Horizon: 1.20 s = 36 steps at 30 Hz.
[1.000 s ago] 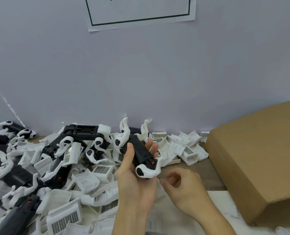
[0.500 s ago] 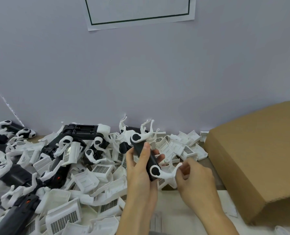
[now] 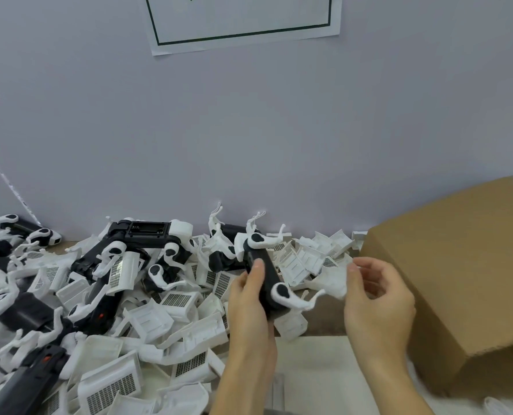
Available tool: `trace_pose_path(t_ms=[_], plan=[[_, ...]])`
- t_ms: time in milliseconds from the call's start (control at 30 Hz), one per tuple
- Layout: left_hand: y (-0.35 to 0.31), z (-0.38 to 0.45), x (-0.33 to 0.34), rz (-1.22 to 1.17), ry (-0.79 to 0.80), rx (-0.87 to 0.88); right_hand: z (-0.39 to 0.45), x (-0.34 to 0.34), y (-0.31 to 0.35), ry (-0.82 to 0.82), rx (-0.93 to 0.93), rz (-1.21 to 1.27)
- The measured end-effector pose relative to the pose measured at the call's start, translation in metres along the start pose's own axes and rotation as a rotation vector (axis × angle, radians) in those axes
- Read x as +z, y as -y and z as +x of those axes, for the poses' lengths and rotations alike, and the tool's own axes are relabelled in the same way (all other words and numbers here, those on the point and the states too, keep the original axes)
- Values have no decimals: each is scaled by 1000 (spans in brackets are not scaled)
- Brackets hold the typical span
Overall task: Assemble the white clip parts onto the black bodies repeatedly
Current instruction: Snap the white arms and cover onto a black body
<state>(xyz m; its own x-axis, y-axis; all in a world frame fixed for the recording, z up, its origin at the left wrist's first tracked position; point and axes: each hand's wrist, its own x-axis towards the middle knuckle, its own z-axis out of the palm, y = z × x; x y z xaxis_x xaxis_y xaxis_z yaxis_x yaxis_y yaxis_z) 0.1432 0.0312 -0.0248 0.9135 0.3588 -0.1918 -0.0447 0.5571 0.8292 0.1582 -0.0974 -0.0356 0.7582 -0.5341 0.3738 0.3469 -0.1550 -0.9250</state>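
Fingers of the right hand (image 3: 378, 298), loosely curled, have let go of the white clip (image 3: 291, 296); it now sits on the black body (image 3: 264, 280), gripped by the left hand (image 3: 249, 304) before the parts pile (image 3: 147, 319).

Left hand (image 3: 250, 307) raised from the lower edge, fingers and thumb curled round a black body (image 3: 264, 277). Right hand (image 3: 378, 298) just beside it — fingers loosely bent, thumb up, gripping nothing — forearm angled in from bottom right.
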Motion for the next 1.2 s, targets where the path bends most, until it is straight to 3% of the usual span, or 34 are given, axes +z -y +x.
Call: trace_pose_path(t_ms=[300,467,733,933,1200], plan=[[8,-5,0,504,40,217,11,-8,6,44,-44,72],[10,-5,0,535,88,225,19,-15,4,145,24,70],[12,-5,2,443,155,84,22,-19,2,384,111,61],[14,-5,1,531,192,76,16,-12,1,365,232,218],[16,-1,0,482,147,32,8,-2,8,551,333,383]])
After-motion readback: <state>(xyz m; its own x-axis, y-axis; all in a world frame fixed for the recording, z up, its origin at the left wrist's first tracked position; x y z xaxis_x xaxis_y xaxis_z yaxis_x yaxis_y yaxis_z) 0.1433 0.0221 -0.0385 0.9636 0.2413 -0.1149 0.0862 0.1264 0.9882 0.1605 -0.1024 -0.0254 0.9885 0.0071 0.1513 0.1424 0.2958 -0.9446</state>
